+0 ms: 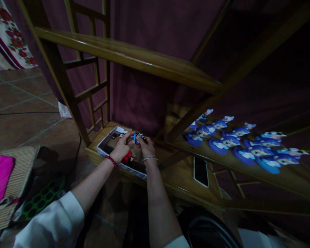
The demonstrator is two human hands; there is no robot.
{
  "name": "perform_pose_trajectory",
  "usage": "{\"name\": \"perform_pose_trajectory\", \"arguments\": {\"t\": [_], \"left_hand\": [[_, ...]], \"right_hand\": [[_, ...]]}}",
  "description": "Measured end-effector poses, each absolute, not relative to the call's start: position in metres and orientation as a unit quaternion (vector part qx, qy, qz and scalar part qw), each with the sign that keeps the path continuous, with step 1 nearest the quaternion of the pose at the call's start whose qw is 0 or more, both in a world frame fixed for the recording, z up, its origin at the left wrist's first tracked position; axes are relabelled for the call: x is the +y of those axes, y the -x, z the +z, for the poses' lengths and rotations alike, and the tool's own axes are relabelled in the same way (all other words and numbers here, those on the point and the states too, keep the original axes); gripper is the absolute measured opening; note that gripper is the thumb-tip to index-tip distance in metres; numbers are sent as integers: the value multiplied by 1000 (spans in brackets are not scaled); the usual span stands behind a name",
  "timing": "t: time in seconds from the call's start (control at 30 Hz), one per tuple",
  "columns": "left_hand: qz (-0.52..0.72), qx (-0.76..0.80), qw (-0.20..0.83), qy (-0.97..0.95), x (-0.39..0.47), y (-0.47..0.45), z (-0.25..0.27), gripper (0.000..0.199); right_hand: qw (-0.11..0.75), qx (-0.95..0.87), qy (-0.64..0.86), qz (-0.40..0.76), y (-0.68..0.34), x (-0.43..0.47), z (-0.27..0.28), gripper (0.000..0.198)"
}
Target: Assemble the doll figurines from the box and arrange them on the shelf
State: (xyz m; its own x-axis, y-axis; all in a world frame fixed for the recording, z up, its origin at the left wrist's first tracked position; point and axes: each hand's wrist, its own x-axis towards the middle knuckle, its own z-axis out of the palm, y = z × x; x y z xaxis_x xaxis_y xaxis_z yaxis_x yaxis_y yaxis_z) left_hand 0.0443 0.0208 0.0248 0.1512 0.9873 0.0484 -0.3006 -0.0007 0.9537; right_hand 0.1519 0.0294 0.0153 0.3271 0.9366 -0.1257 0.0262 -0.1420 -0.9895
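Note:
Both my hands meet over a small white cardboard box on a low wooden shelf. My left hand, with a red bead bracelet, and my right hand, with a silver bangle, together grip a small blue and white figure between the fingertips. Inside the box lie dark small items and a red piece. To the right, several blue flat figures lie in rows on a slanted wooden board.
A black phone lies on the shelf right of the box. Wooden frame rails cross above my hands, with a dark red curtain behind. A woven mat with pink cloth and a green perforated tray sit on the tiled floor at left.

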Motion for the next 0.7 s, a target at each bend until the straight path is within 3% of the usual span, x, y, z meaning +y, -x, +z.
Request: {"name": "perform_pose_trajectory", "arguments": {"t": [0.7], "left_hand": [[543,379,601,-448,24,-42,20,42]], "right_hand": [[560,-416,573,429,-153,31,11,34]]}}
